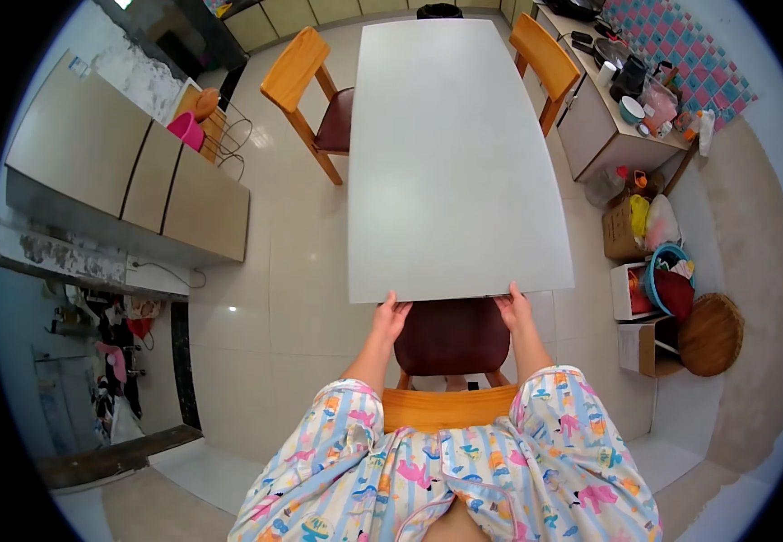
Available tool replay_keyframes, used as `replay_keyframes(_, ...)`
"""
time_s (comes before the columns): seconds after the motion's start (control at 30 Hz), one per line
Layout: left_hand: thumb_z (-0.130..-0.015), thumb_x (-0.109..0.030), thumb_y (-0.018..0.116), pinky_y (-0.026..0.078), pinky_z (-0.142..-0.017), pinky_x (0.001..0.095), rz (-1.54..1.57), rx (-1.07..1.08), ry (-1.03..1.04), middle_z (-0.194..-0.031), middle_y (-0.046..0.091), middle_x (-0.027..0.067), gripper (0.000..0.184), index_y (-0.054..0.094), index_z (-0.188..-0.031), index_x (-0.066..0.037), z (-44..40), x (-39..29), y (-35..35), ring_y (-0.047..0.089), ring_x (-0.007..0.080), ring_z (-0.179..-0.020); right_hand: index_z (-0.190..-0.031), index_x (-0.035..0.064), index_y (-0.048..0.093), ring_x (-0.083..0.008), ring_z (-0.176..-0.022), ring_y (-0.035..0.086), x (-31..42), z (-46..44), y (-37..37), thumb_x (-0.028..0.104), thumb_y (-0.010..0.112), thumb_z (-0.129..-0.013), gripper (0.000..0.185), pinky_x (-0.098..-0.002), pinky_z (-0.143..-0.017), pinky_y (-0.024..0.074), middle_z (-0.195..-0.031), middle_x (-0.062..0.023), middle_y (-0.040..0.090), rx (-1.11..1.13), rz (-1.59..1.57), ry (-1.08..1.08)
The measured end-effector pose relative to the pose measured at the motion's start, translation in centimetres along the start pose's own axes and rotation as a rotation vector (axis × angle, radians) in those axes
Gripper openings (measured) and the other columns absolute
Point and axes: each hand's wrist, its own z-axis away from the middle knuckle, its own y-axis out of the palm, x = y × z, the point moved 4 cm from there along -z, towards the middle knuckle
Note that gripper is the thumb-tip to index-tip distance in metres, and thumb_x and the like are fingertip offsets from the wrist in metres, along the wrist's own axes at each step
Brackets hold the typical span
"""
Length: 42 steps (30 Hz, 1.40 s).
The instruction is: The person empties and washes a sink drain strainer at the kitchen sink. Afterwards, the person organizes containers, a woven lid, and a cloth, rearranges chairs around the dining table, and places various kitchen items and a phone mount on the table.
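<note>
The biggest thing is the long worktop (pixel 455 163), running away from the person. To hold it well, it seems best to keep an even grip on its near edge, equally strong on both sides. It looks pale grey-white, flat and smooth, with a soft shine, and its long sides bend a little. The near chair (pixel 450 339), with a dark red seat and a wood back, is at the worktop's near edge. The left chair (pixel 295 68) and right chair (pixel 543 56) stand by its long sides, toward its far end. Much smaller, the left hand (pixel 391 316) is a bit in from the worktop's near left corner, and the right hand (pixel 515 309) a bit in from the near right one. The fingers (pixel 404 309) are mostly closed, bent round the worktop's edge and partly hidden; how tightly they squeeze, one cannot tell.
</note>
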Motion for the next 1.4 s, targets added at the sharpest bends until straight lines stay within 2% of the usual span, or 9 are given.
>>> replay_keyframes(0.5,-0.096,-0.023,0.049,0.036,-0.106,0.0485,0.035,-0.035,-0.042,-0.122,0.051,0.0172,0.033,0.046,-0.121,-0.002,0.4,0.8,-1.7,0.046,0.0319,-0.118,-0.123,0.0005,0.045,-0.0294,-0.116,0.049,-0.9,1.4,-1.0,0.021,0.047,-0.096,0.034,-0.0437,-0.1,0.0417,-0.124,-0.0161,0.05,-0.001,-0.006,0.017)
replay_keyframes(0.63,-0.097,-0.023,0.045,0.037,-0.105,0.0477,-0.072,-0.003,-0.174,-0.132,0.045,0.0213,0.035,0.043,-0.123,0.0,1.0,0.3,-2.9,0.043,0.0358,-0.123,-0.126,-0.0027,0.041,-0.031,-0.112,0.055,0.1,5.2,-2.9,0.019,0.043,-0.096,0.037,-0.0406,-0.092,0.047,-0.129,-0.0191,0.05,-0.134,0.344,0.151)
replay_keyframes(0.67,-0.097,-0.024,0.045,0.04,-0.102,0.0459,-0.139,-0.065,-0.229,-0.135,0.041,0.0236,0.039,0.037,-0.126,0.002,3.3,-0.1,-2.6,0.042,0.0381,-0.124,-0.123,-0.0011,0.045,-0.0295,-0.098,0.063,0.9,7.6,-2.9,0.021,0.047,-0.094,0.036,-0.0394,-0.083,0.0518,-0.118,-0.0168,0.058,-0.109,0.528,0.119)
replay_keyframes(0.73,-0.097,-0.023,0.046,0.043,-0.099,0.0441,-0.472,0.016,-0.273,-0.136,0.04,0.0244,0.044,0.032,-0.13,0.002,6.6,-1.2,-3.5,0.045,0.0392,-0.121,-0.113,-0.0006,0.053,-0.0262,-0.089,0.065,2.8,14.8,-1.3,0.023,0.053,-0.092,0.032,-0.0375,-0.077,0.0532,-0.103,-0.0139,0.065,-0.047,0.916,-0.051)
replay_keyframes(0.83,-0.095,-0.027,0.05,0.046,-0.093,0.0385,-0.871,0.124,-0.216,-0.124,0.053,0.0189,0.044,0.041,-0.127,0.0,14.1,-3.1,-3.6,0.056,0.0304,-0.11,-0.092,0.0019,0.061,-0.0234,-0.079,0.067,3.1,21.3,-4.9,0.019,0.06,-0.086,0.018,-0.0326,-0.066,0.0518,-0.087,-0.0135,0.068,0.082,1.314,-0.524)
replay_keyframes(0.93,-0.093,-0.031,0.054,0.046,-0.091,0.0333,-1.137,0.18,-0.209,-0.112,0.061,0.0141,0.041,0.05,-0.121,-0.001,19.9,-4.1,-5.2,0.059,0.0229,-0.104,-0.081,0.0024,0.062,-0.0263,-0.073,0.064,2.5,30.7,-4.7,0.016,0.061,-0.083,0.014,-0.0361,-0.066,0.0491,-0.076,-0.0142,0.065,-0.127,1.595,-0.738)
replay_keyframes(1.03,-0.092,-0.031,0.055,0.046,-0.087,0.0293,-1.22,0.265,-0.132,-0.105,0.064,0.0081,0.037,0.058,-0.114,-0.002,22.8,-3.5,-8.4,0.06,0.0161,-0.097,-0.076,0.0063,0.063,-0.0321,-0.069,0.06,1.3,35.2,-3.1,0.019,0.06,-0.083,0.014,-0.0408,-0.064,0.0462,-0.072,-0.0146,0.062,-0.168,1.994,-1.189)
replay_keyframes(1.13,-0.092,-0.03,0.056,0.046,-0.084,0.0268,-1.217,0.301,-0.052,-0.103,0.065,0.0056,0.035,0.061,-0.11,-0.002,25.6,-2.6,-8.7,0.059,0.013,-0.094,-0.071,0.0074,0.063,-0.0332,-0.064,0.056,0.8,35.5,-3.1,0.02,0.061,-0.08,0.016,-0.0438,-0.062,0.0431,-0.066,-0.0124,0.059,-0.288,1.89,-1.274)
replay_keyframes(1.4,-0.091,-0.024,0.056,0.047,-0.079,0.0255,-1.139,0.201,0.102,-0.096,0.065,0.0053,0.027,0.064,-0.101,-0.001,25.0,-2.0,-9.6,0.059,0.0123,-0.089,-0.058,0.0056,0.053,-0.0312,-0.061,0.054,1.5,36.0,-3.4,0.015,0.06,-0.077,0.021,-0.0429,-0.064,0.0432,-0.059,-0.0116,0.054,-0.245,1.759,-1.327)
